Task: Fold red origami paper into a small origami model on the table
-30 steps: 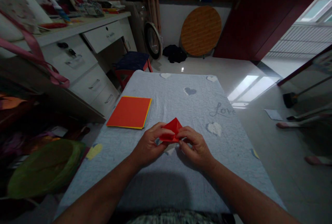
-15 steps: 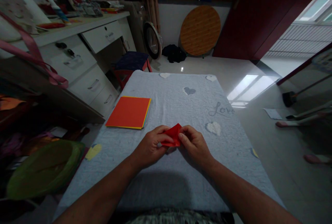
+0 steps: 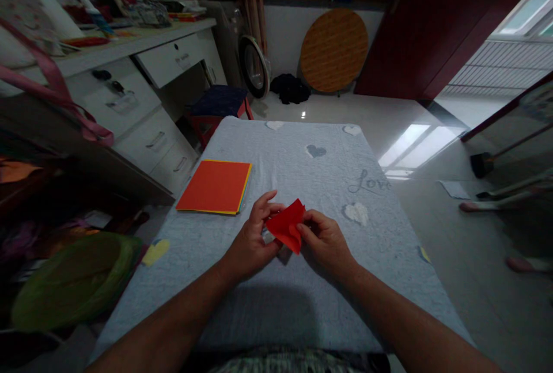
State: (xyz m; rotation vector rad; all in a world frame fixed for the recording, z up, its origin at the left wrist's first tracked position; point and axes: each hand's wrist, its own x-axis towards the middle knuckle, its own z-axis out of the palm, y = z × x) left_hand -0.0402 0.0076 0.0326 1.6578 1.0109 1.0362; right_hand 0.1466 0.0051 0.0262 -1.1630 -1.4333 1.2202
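Observation:
A small folded red paper (image 3: 287, 225) is lifted slightly above the table (image 3: 319, 177), which wears a pale blue cloth with hearts. My left hand (image 3: 253, 240) pinches its left edge with thumb and fingers, the index finger raised. My right hand (image 3: 325, 240) grips its right edge between thumb and fingers. The paper stands tilted, one corner pointing down. A flat stack of coloured square sheets (image 3: 215, 187), orange on top, lies on the cloth to the left of my hands.
A white desk with drawers (image 3: 142, 91) and clutter runs along the left. A red stool (image 3: 218, 111) stands past the table's far left corner. A green bag (image 3: 73, 278) sits at lower left. A round wooden board (image 3: 334, 50) leans on the far wall.
The red paper has been raised off the cloth and turned, now showing a broader face. My left index finger has lifted away; both hands stay in about the same place.

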